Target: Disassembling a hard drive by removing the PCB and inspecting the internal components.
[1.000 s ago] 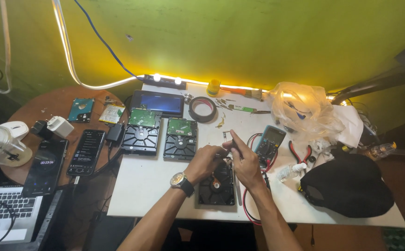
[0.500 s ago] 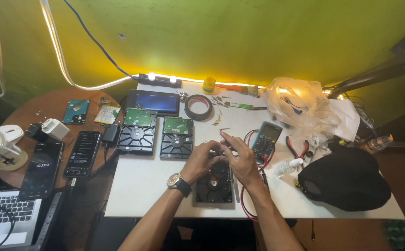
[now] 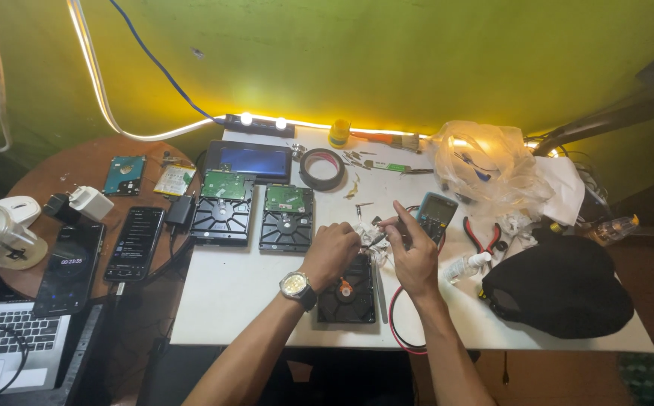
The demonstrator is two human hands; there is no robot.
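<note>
A black hard drive (image 3: pixel 348 292) lies on the white table (image 3: pixel 229 293) near its front edge. My left hand (image 3: pixel 332 252), with a wristwatch, is curled over the drive's far end and pinches something small that I cannot make out. My right hand (image 3: pixel 413 252) is beside it, fingers closed on a thin dark tool whose tip points toward the left hand. A blue multimeter (image 3: pixel 434 214) lies just behind my right hand. A red wire (image 3: pixel 396 316) loops under my right wrist.
Two more hard drives (image 3: pixel 222 207) (image 3: pixel 288 218) lie circuit-side up at centre left, behind them a tablet (image 3: pixel 250 160) and tape roll (image 3: pixel 322 168). Red pliers (image 3: pixel 481 234), a plastic bag (image 3: pixel 484 165) and a black cap (image 3: pixel 560 286) sit right. Phones (image 3: pixel 136 242) and a laptop (image 3: pixel 11 353) are left.
Both hands stay together over the black drive with small finger movements. The camera view has shifted slightly.
</note>
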